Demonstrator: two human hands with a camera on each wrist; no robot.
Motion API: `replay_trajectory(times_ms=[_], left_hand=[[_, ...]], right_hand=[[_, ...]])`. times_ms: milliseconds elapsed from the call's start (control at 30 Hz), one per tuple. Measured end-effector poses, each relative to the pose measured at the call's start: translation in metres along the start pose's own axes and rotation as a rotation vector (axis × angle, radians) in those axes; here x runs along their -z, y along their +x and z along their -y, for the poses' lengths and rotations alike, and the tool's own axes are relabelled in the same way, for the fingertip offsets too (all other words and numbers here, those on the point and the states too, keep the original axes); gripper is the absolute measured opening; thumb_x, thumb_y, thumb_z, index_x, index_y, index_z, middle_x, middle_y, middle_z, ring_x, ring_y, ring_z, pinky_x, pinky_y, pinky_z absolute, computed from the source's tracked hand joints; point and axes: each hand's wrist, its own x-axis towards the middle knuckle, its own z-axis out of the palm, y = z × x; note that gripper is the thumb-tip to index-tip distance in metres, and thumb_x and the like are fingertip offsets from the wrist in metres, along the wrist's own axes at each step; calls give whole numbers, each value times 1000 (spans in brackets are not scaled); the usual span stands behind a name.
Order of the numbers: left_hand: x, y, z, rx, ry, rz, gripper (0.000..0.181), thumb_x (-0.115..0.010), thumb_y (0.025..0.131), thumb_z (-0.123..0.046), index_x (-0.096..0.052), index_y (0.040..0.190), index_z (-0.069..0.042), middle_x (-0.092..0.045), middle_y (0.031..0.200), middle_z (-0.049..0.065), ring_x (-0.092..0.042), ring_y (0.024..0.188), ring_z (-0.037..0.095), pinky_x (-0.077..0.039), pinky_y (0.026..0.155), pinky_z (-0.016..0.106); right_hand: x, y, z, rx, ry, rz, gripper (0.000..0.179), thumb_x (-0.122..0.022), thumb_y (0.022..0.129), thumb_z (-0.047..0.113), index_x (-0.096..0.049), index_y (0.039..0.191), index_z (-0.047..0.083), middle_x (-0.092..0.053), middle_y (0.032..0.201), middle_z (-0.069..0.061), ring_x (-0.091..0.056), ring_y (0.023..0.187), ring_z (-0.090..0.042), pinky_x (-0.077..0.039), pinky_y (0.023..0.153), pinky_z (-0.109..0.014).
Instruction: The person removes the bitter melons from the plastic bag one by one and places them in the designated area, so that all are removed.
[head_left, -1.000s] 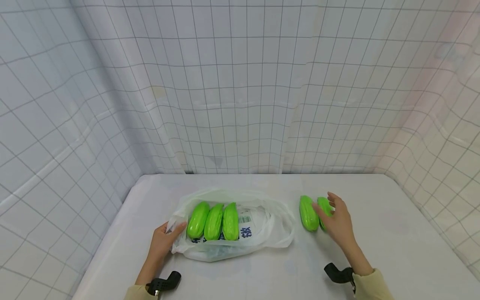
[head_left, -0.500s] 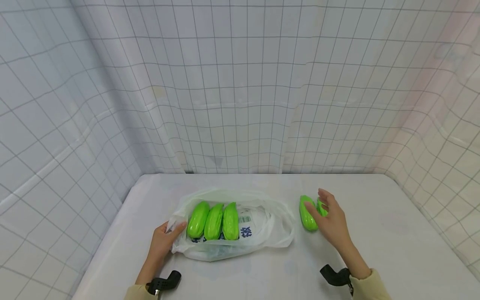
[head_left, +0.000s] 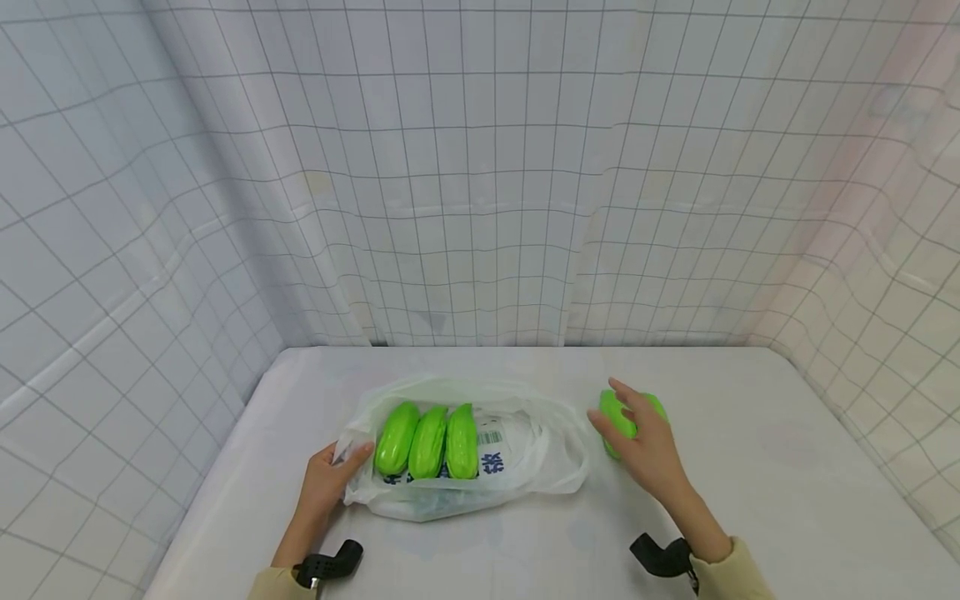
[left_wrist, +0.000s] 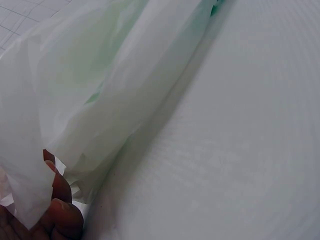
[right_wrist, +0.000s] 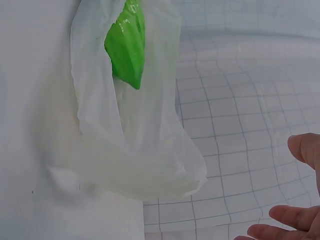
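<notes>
A white translucent plastic bag (head_left: 551,446) lies with its mouth spread wide. Inside its left half, three glossy green, elongated, ridged pieces (head_left: 427,442) with tapered ends lie side by side. My left hand (head_left: 328,482) grips the bag's left edge between thumb and fingers; in the left wrist view curled fingers (left_wrist: 65,217) hold the plastic. Right of the bag lie two more such green pieces (head_left: 657,407), partly hidden behind my right hand (head_left: 648,450). That hand is held over them with spread fingers, holding nothing. The right wrist view shows a green tip (right_wrist: 127,50) inside the bag.
Everything lies on a white-covered table (head_left: 495,558). White grid-patterned curtains (head_left: 480,208) enclose the back and both sides. A black wrist camera (head_left: 330,562) is strapped to each wrist.
My right hand has moved left, from over the rightmost green piece to over the left one of the loose pair. The left hand and the bag have stayed in place.
</notes>
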Motion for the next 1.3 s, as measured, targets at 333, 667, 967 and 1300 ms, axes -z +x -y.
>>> replay_trajectory(times_ms=[333,667,967,1300], left_hand=[[0,1,2,21,-1,6,59,-70,84,-44,-59,115,5,-64,91,12,-57,71,16,-47,61,27],[0,1,1,9,5,6,58,-69,86,-42,-58,115,6,-64,89,10,-56,70,16,-47,61,27],[0,1,0,-3,1,3,57,-70,86,-40,-59,116,7,-64,93,12,-56,72,15,-47,62,27],[1,1,2,-15,18,0,56,-69,86,-40,-59,115,7,-64,92,11,-57,71,15,-47,61,27]], right_hand=[[-15,-1,7,27,40,43,59,-67,90,34,-47,135,1,-48,135,-16,-49,120,-34,-41,94,-46],[-29,4,14,102,87,76,56,-69,89,29,-50,133,1,-52,132,-15,-52,118,-31,-41,95,-42],[-44,13,21,127,88,147,54,-67,90,31,-52,131,0,-53,132,-14,-53,117,-31,-42,93,-40],[-52,20,29,96,69,218,60,-65,90,39,-49,135,4,-50,135,-13,-50,119,-33,-41,94,-45]])
